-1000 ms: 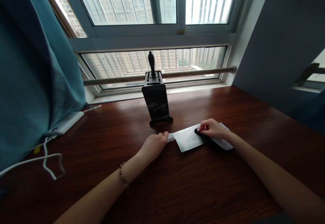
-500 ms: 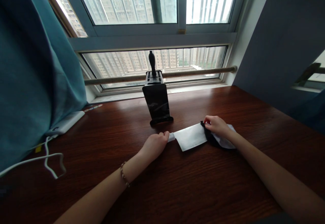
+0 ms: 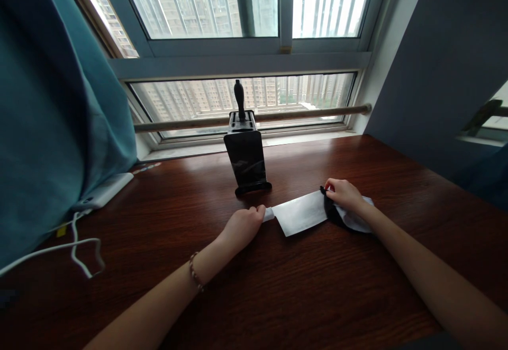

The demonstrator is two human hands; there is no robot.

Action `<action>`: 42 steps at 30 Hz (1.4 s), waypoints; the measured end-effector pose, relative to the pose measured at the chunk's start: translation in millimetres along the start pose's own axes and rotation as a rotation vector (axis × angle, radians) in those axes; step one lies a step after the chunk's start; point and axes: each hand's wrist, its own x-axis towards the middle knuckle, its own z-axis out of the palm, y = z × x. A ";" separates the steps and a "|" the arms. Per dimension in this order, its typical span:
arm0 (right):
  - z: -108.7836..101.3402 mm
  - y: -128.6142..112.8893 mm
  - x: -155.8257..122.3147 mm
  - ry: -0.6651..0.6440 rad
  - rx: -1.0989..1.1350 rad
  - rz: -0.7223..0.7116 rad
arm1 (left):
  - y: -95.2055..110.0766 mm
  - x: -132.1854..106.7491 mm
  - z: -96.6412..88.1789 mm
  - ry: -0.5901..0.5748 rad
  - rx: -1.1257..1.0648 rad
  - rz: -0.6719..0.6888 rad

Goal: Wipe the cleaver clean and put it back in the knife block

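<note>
A broad knife lies flat on the dark wooden table [image 3: 301,292], and its pale blade [image 3: 301,214] reflects the window light. My left hand [image 3: 241,226] is closed round the knife's handle, which the fist hides. My right hand [image 3: 344,195] pinches a black cloth [image 3: 332,213] and presses it on the blade near its far right end. A pale bit of blade [image 3: 359,222] shows beyond the cloth, under my wrist.
A black knife block [image 3: 246,161] with one dark handle [image 3: 239,96] sticking up stands just behind the knife. At the left lie a white power bank [image 3: 103,191] and a looped white cable [image 3: 81,249] beside a teal curtain [image 3: 47,111]. A window sill runs along the back.
My right hand has slid the black cloth to the right along the blade, uncovering more of the pale surface. My left hand has stayed where it was.
</note>
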 end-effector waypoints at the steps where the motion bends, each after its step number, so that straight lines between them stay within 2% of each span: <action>1: -0.1 0.1 0.0 0.003 -0.001 -0.005 | 0.0 -0.1 -0.1 0.001 0.000 0.001; 6: -1.5 -4.3 -3.2 0.021 -0.006 -0.036 | 0.0 -0.3 -0.3 0.000 -0.002 0.002; 12: -3.6 -13.4 -7.9 0.050 0.051 -0.166 | -0.4 -0.5 -0.7 -0.010 -0.012 -0.007; 20: -2.8 -16.3 -9.8 -0.072 0.260 -0.283 | -1.5 0.0 0.4 -0.002 -0.006 0.005; 28: -5.0 -54.1 -31.2 -0.090 0.340 -0.458 | -1.0 -0.3 -1.0 -0.004 -0.003 0.000; 33: -6.6 -76.6 -47.2 -0.189 0.411 -0.607 | -0.4 0.0 -0.6 -0.008 0.003 -0.006; 36: -4.1 -79.0 -48.7 -0.189 0.402 -0.591 | -0.5 0.1 0.6 -0.011 -0.007 -0.006; 42: 2.1 -61.0 -35.3 -0.050 0.255 -0.357 | -1.4 -0.3 1.5 -0.007 -0.008 0.000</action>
